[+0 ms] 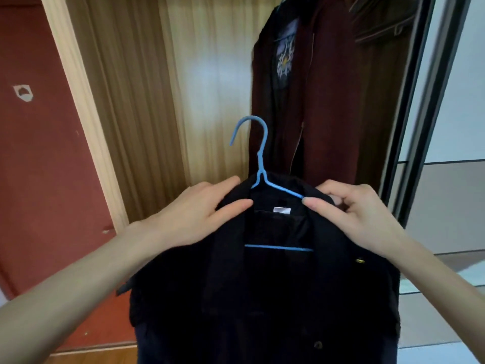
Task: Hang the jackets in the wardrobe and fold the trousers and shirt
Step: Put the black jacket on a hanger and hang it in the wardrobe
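A black jacket (275, 298) hangs on a blue wire hanger (260, 158) in front of me, its hook pointing up and left. My left hand (199, 214) pinches the jacket's left collar and shoulder between thumb and fingers. My right hand (351, 206) pinches the right collar where the hanger's arm disappears under the cloth. A dark red zip jacket (328, 95) hangs in the wardrobe behind, next to a dark garment with a pale print (284, 61).
The wardrobe's wooden back panel (157, 101) is open to view left of the hung clothes. A dark sliding-door frame (420, 114) stands at the right. A red wall (39, 153) is at the left.
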